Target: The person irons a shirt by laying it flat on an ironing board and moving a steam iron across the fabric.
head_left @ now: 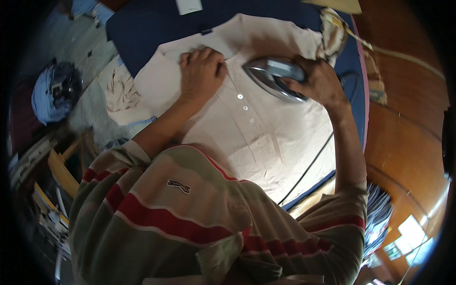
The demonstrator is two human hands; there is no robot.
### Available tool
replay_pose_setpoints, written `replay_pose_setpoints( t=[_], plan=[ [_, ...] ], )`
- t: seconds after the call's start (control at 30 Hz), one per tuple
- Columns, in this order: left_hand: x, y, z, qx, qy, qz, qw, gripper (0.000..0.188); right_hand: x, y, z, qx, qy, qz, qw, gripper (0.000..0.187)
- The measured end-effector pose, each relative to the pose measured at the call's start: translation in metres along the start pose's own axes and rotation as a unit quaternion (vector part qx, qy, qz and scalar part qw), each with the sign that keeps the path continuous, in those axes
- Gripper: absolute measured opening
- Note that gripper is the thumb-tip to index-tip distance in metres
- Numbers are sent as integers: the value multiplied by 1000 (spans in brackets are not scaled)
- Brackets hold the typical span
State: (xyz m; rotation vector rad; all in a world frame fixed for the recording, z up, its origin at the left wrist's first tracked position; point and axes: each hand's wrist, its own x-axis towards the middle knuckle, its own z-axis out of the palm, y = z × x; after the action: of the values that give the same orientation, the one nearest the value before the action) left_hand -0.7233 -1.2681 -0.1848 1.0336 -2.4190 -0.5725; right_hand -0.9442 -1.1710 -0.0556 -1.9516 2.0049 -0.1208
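Right hand (pixel 322 81) is wrapped round a grey-handled, pointed metal iron (pixel 269 80); pale-pink buttoned cloth shirt (pixel 287 130) could be scorched by lingering.

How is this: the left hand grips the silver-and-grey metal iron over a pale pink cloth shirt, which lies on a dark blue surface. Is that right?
Not quite: the head view shows the right hand gripping the iron, not the left hand. The pale pink shirt does lie on the dark blue surface.
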Motion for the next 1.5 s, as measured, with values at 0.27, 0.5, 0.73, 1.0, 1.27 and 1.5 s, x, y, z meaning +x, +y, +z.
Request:
replay_pose_setpoints(
  t=[0.27, 0.5, 0.73, 1.0, 1.27, 1.5],
  plan=[
    [6, -5, 9, 58, 8, 21, 998, 10, -15, -14, 11, -5, 12, 36, 999, 49],
    [9, 2, 5, 82, -56, -2, 995, 17, -161, -50, 35, 79, 5, 304, 950, 51],
    [35, 47, 35, 59, -103, 209, 971, 46, -166, -15, 33, 43, 150, 430, 889, 55],
    [43, 40, 42, 201, -188, 196, 941, 58, -175, 80, 16, 63, 195, 509, 836, 58],
    [35, 93, 54, 168, -148, 310, 924, 57, -195, 90, 9, 102, 177, 499, 842, 59],
    [94, 201, 143, 67, -198, 486, 849, 42, -266, -5, 50, 91, 40, 326, 940, 53]
  ],
)
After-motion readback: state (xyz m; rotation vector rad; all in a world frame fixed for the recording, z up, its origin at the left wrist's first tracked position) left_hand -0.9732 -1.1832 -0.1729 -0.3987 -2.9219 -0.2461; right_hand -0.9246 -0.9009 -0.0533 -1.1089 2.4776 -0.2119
